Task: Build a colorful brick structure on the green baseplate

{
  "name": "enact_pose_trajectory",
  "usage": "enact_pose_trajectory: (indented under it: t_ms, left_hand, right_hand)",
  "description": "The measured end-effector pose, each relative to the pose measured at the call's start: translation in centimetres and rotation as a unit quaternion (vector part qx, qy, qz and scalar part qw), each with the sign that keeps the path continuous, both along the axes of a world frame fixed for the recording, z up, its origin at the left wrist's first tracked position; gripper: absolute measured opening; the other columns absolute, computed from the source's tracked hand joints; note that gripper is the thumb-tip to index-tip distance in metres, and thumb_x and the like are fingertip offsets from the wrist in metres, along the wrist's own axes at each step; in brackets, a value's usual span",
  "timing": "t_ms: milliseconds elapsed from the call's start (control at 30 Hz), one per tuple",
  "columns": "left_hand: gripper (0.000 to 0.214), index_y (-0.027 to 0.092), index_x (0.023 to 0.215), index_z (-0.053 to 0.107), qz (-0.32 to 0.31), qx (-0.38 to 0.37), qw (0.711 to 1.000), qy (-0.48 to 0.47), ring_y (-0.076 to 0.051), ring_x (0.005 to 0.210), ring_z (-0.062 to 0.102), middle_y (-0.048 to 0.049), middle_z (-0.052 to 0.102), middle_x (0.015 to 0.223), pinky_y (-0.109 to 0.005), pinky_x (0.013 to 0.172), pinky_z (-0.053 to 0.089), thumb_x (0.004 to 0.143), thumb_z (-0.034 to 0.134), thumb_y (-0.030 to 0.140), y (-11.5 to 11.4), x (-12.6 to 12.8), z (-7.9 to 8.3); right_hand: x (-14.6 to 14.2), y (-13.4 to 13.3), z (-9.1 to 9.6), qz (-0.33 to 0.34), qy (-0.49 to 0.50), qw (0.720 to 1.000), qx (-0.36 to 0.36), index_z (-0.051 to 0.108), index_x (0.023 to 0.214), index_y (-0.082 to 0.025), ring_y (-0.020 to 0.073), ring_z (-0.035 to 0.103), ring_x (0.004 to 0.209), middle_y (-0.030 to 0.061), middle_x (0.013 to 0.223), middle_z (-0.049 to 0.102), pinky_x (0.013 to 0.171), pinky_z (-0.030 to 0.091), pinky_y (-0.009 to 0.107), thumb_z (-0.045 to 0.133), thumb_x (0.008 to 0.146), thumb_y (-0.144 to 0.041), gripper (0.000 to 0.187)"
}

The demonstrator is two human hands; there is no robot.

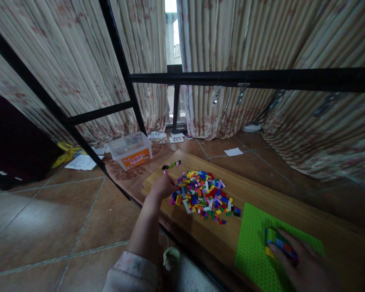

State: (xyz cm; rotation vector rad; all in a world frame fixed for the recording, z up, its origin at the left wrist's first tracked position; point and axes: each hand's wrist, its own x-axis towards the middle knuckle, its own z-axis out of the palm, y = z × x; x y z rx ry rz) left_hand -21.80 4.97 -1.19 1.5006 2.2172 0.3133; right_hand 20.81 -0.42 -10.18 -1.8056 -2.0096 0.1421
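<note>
Place: a room in a home
Window: floral striped curtains (231, 61), partly drawn
Floor: brown glazed tiles (63, 215), with loose papers (83, 162) lying about
Household clutter: toy bricks (202, 196), a plastic storage tub (130, 151)

Left arm (146, 231) reaching forward, forearm bare, pale floral sleeve (130, 275) bunched near elbow. Left hand (162, 186) low, back of hand up, fingers curled loosely, fingertips hidden from here. Right hand (304, 263) well apart, far to person's right, palm down, fingers (287, 253) spread and arched, back of hand in shadow.
</note>
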Motion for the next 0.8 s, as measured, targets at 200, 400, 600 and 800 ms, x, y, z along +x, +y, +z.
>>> enact_pose_trajectory:
  t_ms: [200, 400, 600, 800]
  left_hand:
    - [0.023, 0.021, 0.077, 0.073, -0.003, -0.03, 0.999, 0.026, -0.021, 0.08, 0.064, -0.0047, 0.07, 0.076, -0.026, 0.065, 0.044, 0.059, 0.074, 0.035, -0.3, 1.1, -0.1]
    - [0.027, 0.021, 0.081, 0.072, -0.007, -0.035, 0.998, 0.046, -0.024, 0.087, 0.065, -0.009, 0.071, 0.087, -0.028, 0.069, 0.045, 0.06, 0.074, 0.037, 0.1, 1.9, -0.2]
    - [0.018, 0.018, 0.079, 0.071, -0.021, -0.013, 0.998, 0.056, -0.022, 0.08, 0.063, -0.0084, 0.07, 0.08, -0.027, 0.065, 0.042, 0.069, 0.065, 0.031, 0.3, 1.7, 0.1]
    - [0.016, 0.015, 0.081, 0.068, -0.06, 0.096, 0.993, -0.024, -0.017, 0.07, 0.06, -0.0044, 0.068, 0.073, -0.024, 0.06, 0.039, 0.076, 0.056, 0.023, -0.2, 2.7, 2.0]
  right_hand:
    - [0.2, 0.1, 0.1, 0.006, 0.002, 0.999, -0.043, 0.058, 0.117, -0.022, 0.0314, 0.064, 0.095, 0.0113, 0.107, 0.066, 0.083, 0.052, 0.046, 0.045, 0.08, -0.062, 0.056]
    - [-0.3, 0.0, 0.4, 0.007, 0.0, 0.999, -0.035, 0.057, 0.118, -0.021, 0.0312, 0.061, 0.097, 0.0123, 0.11, 0.064, 0.089, 0.049, 0.049, 0.044, 0.081, -0.061, 0.056]
    - [-1.3, -0.5, 1.4, -0.006, 0.006, 0.999, -0.053, 0.056, 0.121, -0.022, 0.0323, 0.058, 0.104, 0.0125, 0.115, 0.062, 0.092, 0.047, 0.049, 0.043, 0.084, -0.058, 0.053]
    - [-2.4, -0.7, 3.3, -0.027, 0.041, 0.998, -0.039, 0.055, 0.123, -0.02, 0.0295, 0.055, 0.11, 0.0118, 0.121, 0.059, 0.098, 0.043, 0.049, 0.043, 0.085, -0.056, 0.053]
